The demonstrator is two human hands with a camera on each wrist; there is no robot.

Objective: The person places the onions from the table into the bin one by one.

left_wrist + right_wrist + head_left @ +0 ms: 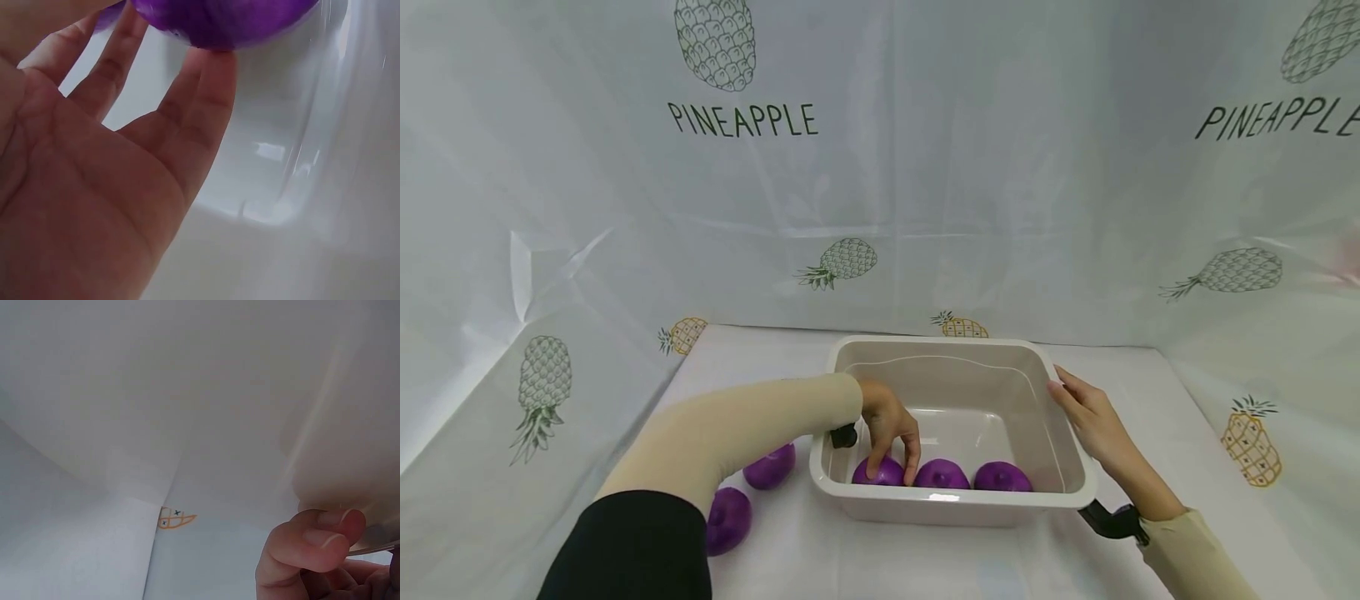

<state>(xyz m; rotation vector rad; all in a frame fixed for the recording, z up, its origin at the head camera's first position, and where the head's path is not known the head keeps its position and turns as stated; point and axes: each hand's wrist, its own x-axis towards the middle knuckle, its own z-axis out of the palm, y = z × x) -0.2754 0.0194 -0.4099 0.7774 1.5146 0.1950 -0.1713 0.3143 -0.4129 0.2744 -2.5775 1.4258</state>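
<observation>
A cream plastic bin (pixel 940 379) stands on the white table, with three round purple onions along its near wall. My left hand (pixel 889 421) reaches down into the bin and grips the leftmost onion (pixel 887 473), fingers spread over its top. The left wrist view shows fingertips against the glossy purple onion (pixel 225 22). Beside it lie the middle onion (pixel 942 474) and the right onion (pixel 1002 477). My right hand (pixel 1093 421) holds the bin's right rim; in the right wrist view its curled fingers (pixel 306 547) pinch the edge.
Outside the bin, two more purple onions lie on the table to the left, one (pixel 771 467) near the bin and one (pixel 727 521) nearer me, partly behind my left sleeve (pixel 722 433). A pineapple-print sheet (pixel 1000 208) hangs behind and along both sides.
</observation>
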